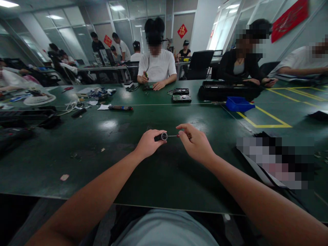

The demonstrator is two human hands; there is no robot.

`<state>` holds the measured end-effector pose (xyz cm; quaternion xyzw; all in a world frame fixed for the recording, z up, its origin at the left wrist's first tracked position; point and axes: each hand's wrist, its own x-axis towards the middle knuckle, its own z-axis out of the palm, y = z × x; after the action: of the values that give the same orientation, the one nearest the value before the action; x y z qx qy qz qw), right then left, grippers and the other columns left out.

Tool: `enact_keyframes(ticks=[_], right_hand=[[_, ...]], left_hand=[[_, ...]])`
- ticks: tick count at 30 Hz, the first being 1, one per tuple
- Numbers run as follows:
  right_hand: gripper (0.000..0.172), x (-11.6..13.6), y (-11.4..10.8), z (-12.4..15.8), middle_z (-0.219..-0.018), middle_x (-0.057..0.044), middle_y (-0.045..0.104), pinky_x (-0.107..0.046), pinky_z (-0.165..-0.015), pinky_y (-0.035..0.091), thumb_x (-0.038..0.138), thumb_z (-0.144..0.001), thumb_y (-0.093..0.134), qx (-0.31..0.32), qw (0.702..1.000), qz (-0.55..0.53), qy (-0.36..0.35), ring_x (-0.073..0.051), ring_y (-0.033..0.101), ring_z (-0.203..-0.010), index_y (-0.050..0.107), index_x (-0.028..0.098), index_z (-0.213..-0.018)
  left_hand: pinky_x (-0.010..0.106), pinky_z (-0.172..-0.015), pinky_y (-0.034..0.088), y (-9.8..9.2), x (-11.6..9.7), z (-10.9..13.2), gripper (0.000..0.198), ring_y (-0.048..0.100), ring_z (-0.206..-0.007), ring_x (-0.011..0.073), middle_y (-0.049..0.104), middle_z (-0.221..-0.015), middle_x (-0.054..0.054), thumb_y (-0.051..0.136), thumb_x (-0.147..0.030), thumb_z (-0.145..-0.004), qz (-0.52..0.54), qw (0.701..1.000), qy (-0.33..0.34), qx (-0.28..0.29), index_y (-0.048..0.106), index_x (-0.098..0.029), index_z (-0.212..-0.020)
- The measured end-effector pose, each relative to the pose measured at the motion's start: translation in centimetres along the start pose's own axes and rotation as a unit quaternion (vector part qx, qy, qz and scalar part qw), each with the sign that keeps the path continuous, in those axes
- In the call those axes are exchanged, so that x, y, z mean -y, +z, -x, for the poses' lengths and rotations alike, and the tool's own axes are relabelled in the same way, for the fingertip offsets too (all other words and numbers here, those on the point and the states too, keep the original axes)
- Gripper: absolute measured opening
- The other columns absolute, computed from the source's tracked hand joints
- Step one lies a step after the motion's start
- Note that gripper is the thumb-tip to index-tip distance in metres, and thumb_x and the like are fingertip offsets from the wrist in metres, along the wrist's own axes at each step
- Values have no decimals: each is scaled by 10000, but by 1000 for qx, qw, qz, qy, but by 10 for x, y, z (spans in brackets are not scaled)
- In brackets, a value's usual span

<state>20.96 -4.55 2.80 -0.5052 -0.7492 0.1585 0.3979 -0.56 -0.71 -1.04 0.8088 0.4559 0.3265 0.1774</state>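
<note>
My left hand is closed around a small black cylindrical part with a round, silver-rimmed end facing me. In my right hand is a screwdriver, its thin metal shaft pointing left and its handle mostly covered by my fingers. The shaft's tip meets the right side of the black part; whether it sits in a screw is too small to tell. Both hands are above the green table, close together in front of me.
Across the table a person works on a small device. Opened drive-like parts, a blue bin and a long black housing lie beyond my hands. A dark tool lies left of centre; a pixelated object is at right.
</note>
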Motion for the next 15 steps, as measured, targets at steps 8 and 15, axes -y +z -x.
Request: enact_keyframes(ticks=[8, 15], right_hand=[[261, -3, 2, 0, -745, -23, 672, -322, -577, 396, 343, -966, 472, -4, 998, -49, 50, -179, 572, -584, 592, 211, -1157], [187, -2, 6, -1, -832, -61, 713, -347, -698, 479, 369, -929, 554, -31, 991, -125, 48, -211, 673, -773, 641, 204, -930]], left_hand=[[428, -957, 470, 1, 0, 0, 382, 635, -1056, 244, 727, -1147, 45, 759, -266, -820, -4, 1000, -3, -4, 702, -258, -1197], [432, -944, 476, -2, -1, -1, 401, 645, -1031, 249, 735, -1129, 51, 760, -266, -825, -15, 1000, -12, -18, 696, -250, -1220]])
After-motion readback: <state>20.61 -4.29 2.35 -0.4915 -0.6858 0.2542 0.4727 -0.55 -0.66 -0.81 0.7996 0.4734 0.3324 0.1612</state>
